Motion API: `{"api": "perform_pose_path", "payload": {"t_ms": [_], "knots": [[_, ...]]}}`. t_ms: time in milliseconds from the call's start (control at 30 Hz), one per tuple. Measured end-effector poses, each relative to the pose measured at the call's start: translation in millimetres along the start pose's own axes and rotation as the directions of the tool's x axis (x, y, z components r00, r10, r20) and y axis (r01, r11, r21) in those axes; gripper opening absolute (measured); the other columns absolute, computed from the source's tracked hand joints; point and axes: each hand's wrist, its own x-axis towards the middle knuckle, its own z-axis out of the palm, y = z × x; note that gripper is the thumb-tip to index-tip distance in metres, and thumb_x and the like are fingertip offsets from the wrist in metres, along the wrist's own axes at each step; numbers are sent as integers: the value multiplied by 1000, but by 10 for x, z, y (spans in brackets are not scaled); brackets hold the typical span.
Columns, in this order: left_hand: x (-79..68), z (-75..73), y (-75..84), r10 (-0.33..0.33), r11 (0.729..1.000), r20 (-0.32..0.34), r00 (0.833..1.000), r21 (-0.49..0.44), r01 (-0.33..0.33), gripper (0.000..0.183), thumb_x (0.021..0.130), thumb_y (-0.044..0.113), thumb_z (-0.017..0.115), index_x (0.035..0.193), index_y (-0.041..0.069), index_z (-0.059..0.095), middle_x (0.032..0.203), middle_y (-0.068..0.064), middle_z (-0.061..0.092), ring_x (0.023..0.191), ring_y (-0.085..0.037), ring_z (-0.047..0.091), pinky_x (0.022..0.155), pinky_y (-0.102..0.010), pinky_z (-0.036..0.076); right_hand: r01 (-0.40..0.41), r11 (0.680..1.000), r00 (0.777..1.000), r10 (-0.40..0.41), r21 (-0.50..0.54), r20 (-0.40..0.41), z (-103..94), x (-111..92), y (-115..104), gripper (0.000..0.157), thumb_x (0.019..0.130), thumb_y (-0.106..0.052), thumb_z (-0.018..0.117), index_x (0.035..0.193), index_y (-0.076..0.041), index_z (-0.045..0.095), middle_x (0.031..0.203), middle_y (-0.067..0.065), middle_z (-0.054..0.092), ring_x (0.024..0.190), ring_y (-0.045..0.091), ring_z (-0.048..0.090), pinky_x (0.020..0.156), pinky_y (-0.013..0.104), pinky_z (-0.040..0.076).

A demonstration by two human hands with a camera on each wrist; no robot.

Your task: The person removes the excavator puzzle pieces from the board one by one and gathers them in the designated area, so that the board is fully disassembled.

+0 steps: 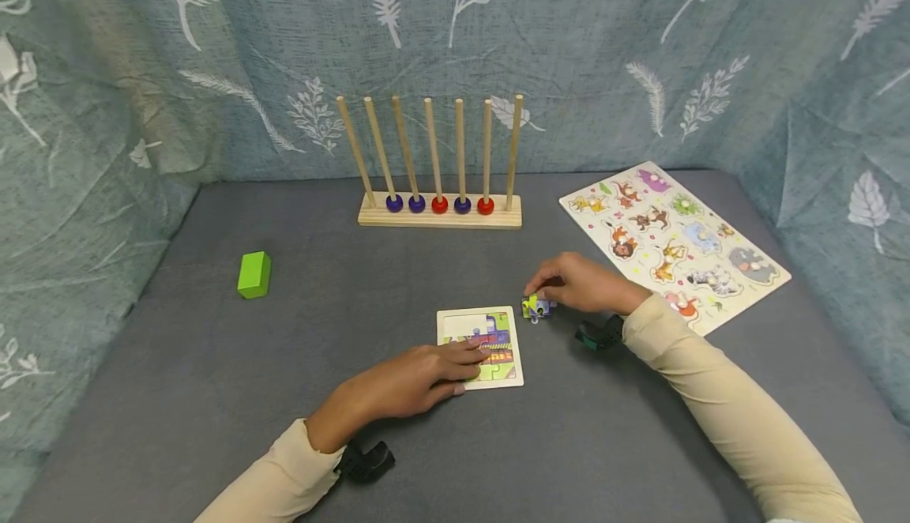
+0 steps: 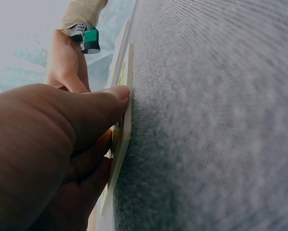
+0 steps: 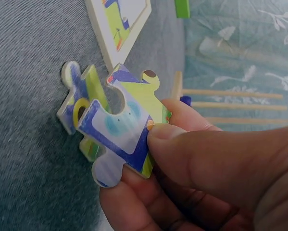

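right hand (image 1: 586,282) pinches one jigsaw piece (image 3: 119,130) between thumb and fingers, another piece (image 3: 74,101) just behind; both sit just right of the puzzle tray (image 1: 517,349), whose seemingly unfilled pale area (image 1: 465,324) lies toward its far left corner; left hand (image 1: 419,377), fingers extended, grasping nothing, rests on the tray, nearer that area
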Motion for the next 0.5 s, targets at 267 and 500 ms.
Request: {"api": "perform_pose_path", "payload": {"t_ms": [267, 500], "knots": [[1, -13, 7, -9, 1000, 12, 1000, 13, 9, 41, 100, 14, 57, 140, 5, 53, 148, -4, 44, 140, -19, 33, 109, -38, 35, -21, 1000, 1000, 20, -23, -19, -41, -69, 48, 19, 92, 5, 61, 102, -2, 75, 99, 6, 71, 83, 13, 61, 67, 31, 48], [-12, -1, 7, -18, 1000, 18, 1000, 19, 18, 41, 100, 14, 57, 140, 5, 53, 150, -4, 42, 141, -19, 32, 108, -40, 35, -29, 998, 999, 28, -48, -17, -74, -127, 115, 18, 91, 6, 61, 99, -2, 75, 96, 4, 71, 74, 10, 55, 63, 28, 45]]}}
